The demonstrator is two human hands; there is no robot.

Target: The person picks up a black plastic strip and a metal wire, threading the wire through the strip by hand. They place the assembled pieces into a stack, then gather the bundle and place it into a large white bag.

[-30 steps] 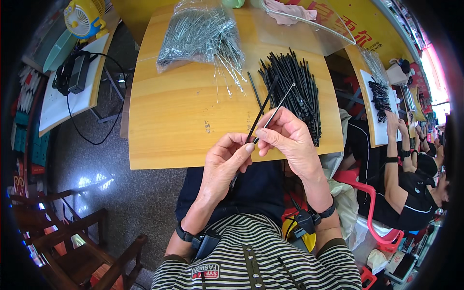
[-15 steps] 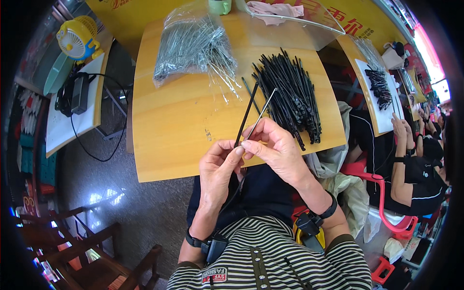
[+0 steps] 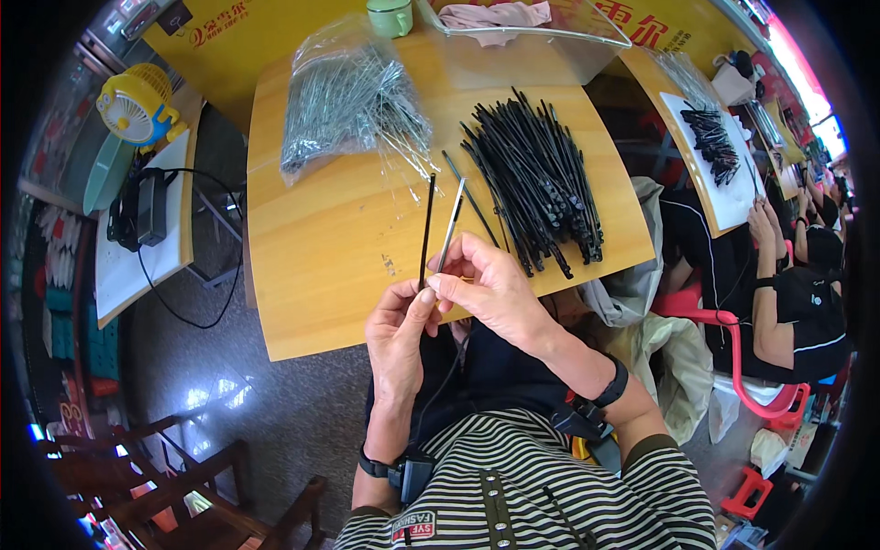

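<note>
In front of me, over the near edge of the wooden table (image 3: 321, 266), my left hand (image 3: 396, 332) pinches a slim black rod (image 3: 428, 225) that stands nearly upright. Beside it my right hand (image 3: 495, 286) has thumb and finger closed on a thin silvery rod (image 3: 452, 220), which leans slightly right. The fingertips of both hands meet, hiding the lower ends of the two rods. A large heap of black rods (image 3: 541, 183) lies to the right on the table. Just left of that heap rests one loose dark rod (image 3: 469, 199).
At the back left a clear plastic bag (image 3: 321, 119) spills thin metal rods. A green cup (image 3: 390, 18) and a transparent bin (image 3: 577, 60) with pink cloth stand behind. Left is a side table with a yellow fan (image 3: 135, 108). Another person (image 3: 797, 316) works at the right.
Both hands, with their rods, have shifted a little left in view. The silvery rod now stands steeper and closer to parallel with the black one. The view itself has turned slightly.
</note>
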